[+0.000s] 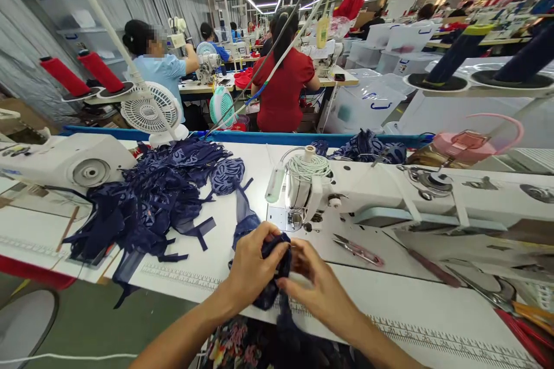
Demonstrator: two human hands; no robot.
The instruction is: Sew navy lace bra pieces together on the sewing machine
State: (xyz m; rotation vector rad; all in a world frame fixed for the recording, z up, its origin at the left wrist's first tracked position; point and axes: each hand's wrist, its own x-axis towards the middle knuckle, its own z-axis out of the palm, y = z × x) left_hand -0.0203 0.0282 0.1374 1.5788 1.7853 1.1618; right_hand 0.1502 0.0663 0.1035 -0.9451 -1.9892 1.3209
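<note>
Head view: both hands meet at the near edge of the white desk (208, 225). The left hand (251, 265) and the right hand (318, 285) pinch together a small piece of dark blue fabric (277, 262), fingers curled around it. Just behind stands the sewing machine (389, 196), with small snips (359, 251) beside it. A pile of blue lace pieces (160, 196) lies to the left.

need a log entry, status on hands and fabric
Left hand and right hand both gripping navy fabric piece. Sewing machine just behind. Snips lying beside right hand.
</note>
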